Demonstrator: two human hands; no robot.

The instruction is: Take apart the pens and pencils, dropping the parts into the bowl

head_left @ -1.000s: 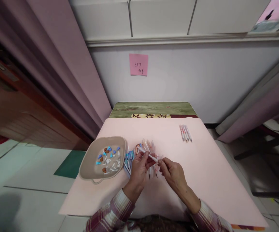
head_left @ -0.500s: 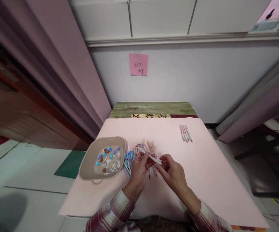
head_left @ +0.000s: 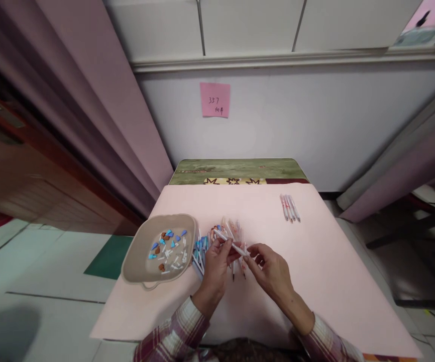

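A slim white pen (head_left: pixel 236 246) is held slantwise above the table by both hands. My left hand (head_left: pixel 218 259) pinches it around the middle, between thumb and fingers. At its lower right end, the thumb and fingers of my right hand (head_left: pixel 270 266) close on the tip. Just behind and below the hands lies a loose bunch of clear and white pen parts (head_left: pixel 234 227), partly hidden by them. Several blue pen pieces (head_left: pixel 201 246) lie to the left of that bunch.
A beige basin (head_left: pixel 134 274) at the left holds small blue and brown pieces and short white bits. Several assembled pens (head_left: pixel 290 208) lie side by side at the back right. Pink paper (head_left: pixel 334 301) covers the table, and a pink note (head_left: pixel 215 100) is on the wall.
My right fingers have shifted slightly left along the pen's lower end. My left hand keeps its pinch. The view has moved a little.
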